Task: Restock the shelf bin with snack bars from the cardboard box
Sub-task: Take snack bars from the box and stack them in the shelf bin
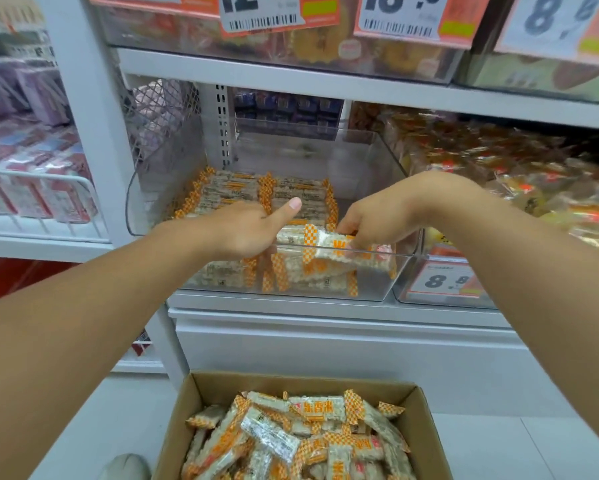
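A clear plastic shelf bin (377,289) holds rows of puffed-rice snack bars (235,192) in orange-checked wrappers. Both hands reach over its front rim. My right hand (381,216) grips a snack bar (329,247) at the bin's front right, fingers pinched on it. My left hand (246,226) rests on the bars at the front left, thumb raised; whether its fingers hold a bar is hidden. Below, an open cardboard box (201,403) on the floor is filled with several loose bars (291,441) of the same kind.
White shelving frames the bin, with a shelf edge (291,74) above and price tags (260,12) hanging overhead. A neighbouring bin (443,282) of orange-wrapped snacks stands right. A wire basket (31,202) of packets sits left. A shoe tip (128,467) shows beside the box.
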### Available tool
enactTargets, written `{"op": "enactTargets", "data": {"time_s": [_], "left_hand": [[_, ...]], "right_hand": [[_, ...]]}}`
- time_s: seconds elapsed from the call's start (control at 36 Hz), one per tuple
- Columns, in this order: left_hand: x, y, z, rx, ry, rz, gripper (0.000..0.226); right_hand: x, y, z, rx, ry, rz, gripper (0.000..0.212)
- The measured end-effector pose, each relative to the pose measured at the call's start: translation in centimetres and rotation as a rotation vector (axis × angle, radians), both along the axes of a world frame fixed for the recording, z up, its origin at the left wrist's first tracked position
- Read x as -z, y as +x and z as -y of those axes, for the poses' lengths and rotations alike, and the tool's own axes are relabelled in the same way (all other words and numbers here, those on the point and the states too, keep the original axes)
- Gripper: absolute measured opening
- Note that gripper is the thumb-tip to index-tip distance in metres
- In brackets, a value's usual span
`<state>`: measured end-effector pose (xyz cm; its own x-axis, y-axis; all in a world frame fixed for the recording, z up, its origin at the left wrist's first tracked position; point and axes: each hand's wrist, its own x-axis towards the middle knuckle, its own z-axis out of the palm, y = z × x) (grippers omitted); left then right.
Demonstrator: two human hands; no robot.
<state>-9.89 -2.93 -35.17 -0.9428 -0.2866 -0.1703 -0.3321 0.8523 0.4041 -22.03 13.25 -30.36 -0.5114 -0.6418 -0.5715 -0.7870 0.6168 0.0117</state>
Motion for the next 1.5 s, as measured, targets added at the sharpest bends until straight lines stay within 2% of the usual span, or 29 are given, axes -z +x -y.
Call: {"op": "enactTargets", "data": {"time_s": [0.06, 0.19, 0.31, 0.42, 0.47, 0.53, 0.58, 0.64, 0.67, 0.72, 0.78, 0.92, 1.03, 1.14, 1.44, 1.5], "left_hand": [[0.3, 0.0, 0.3, -0.007, 0.001, -0.017, 0.077], [0.8, -0.5, 0.9, 0.006, -0.052, 0.01, 0.089], [0.6, -0.6, 1.1, -0.028, 0.067, 0.058, 0.093], [0.1, -0.4, 1.4, -0.085, 0.249, 0.034, 0.082], [-0.1, -0.4, 1.4, -0.132, 0.277, 0.011, 0.078], [-0.2, -0.4, 1.5, -0.178, 0.307, -0.018, 0.074], [-0.3, -0.4, 1.8, -0.196, 0.311, -0.013, 0.068], [-0.1, -0.4, 2.1, -0.181, 0.256, -0.012, 0.05], [0.0, -0.4, 2.3, -0.169, 0.226, -0.019, 0.037], [0.1, -0.5, 2.4, -0.153, 0.212, -0.039, 0.017], [0.0, -0.5, 2.5, -0.152, 0.234, -0.032, 0.008], [-0.5, -0.4, 2.6, -0.121, 0.228, 0.028, 0.007], [-0.6, -0.4, 2.4, -0.135, 0.251, 0.073, 0.011], [-0.5, -0.4, 2.4, -0.174, 0.29, 0.082, 0.013], [-0.4, -0.8, 2.5, -0.171, 0.258, 0.067, 0.01], [-0.3, -0.7, 2.6, -0.166, 0.27, 0.069, 0.008]], "right_hand": [[0.4, -0.4, 0.1, 0.068, -0.01, 0.068, 0.019], [2.4, -0.7, 0.8, 0.265, -0.113, 0.162, 0.021], [2.9, -0.7, 0.9, 0.37, -0.153, 0.248, 0.025], [3.0, -1.3, 0.9, 0.338, -0.124, 0.26, 0.035], [2.6, -1.1, 0.7, 0.308, -0.153, 0.277, 0.016], [1.9, -0.9, 0.3, 0.267, -0.226, 0.28, 0.021], [1.6, -0.9, -0.1, 0.219, -0.318, 0.27, 0.009], [1.4, -0.8, -0.4, 0.185, -0.366, 0.23, 0.038], [1.4, -0.6, -0.4, 0.175, -0.377, 0.214, 0.043], [1.5, 0.0, -0.6, 0.142, -0.435, 0.181, 0.041], [1.5, 0.3, -0.7, 0.094, -0.48, 0.139, 0.039], [1.1, 1.0, -0.4, 0.012, -0.486, 0.026, 0.024], [0.7, 0.7, -0.3, 0.029, -0.425, 0.192, 0.015], [1.1, 0.7, 0.3, 0.001, -0.473, 0.189, 0.008], [1.5, 1.4, 1.2, -0.008, -0.504, 0.184, 0.015], [1.4, 1.5, 1.2, 0.007, -0.528, 0.135, 0.02]]}}
